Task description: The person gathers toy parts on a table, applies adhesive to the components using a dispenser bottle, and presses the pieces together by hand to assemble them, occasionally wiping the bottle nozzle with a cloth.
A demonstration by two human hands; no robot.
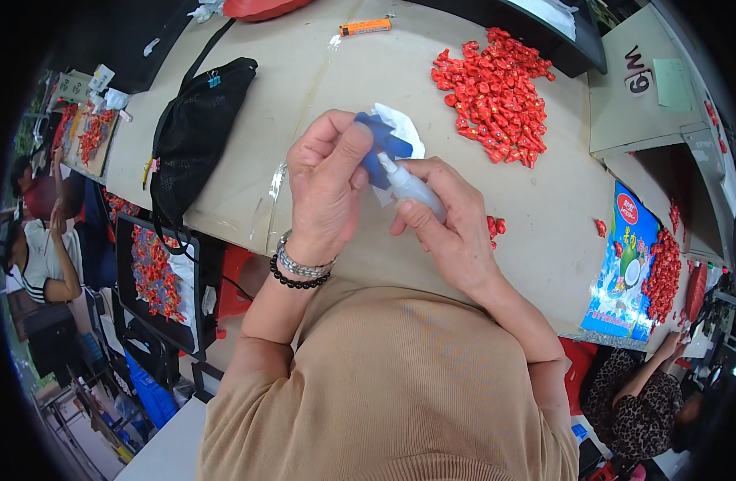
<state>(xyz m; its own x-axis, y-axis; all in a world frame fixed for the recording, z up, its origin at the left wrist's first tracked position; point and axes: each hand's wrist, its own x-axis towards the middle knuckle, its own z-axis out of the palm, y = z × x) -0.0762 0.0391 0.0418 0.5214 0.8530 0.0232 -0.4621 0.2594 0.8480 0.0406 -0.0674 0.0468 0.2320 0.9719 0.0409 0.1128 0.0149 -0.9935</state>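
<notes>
My left hand (326,180), with bracelets at the wrist, pinches a blue piece (376,164) that looks soft or thin. My right hand (444,212) is wrapped round a small translucent squeeze bottle (416,191). The bottle's pointed nozzle tilts up to the left and meets or nearly meets the blue piece; whether they touch is hard to tell. Behind both hands lies a white tissue (401,128) on the table. A few small red pieces (496,227) lie just right of my right hand.
A large pile of red pieces (496,96) lies at the upper right, a black mesh bag (203,136) at the left, and an orange tube (365,27) at the top. A blue package (622,260) sits at the right edge. People work on both sides.
</notes>
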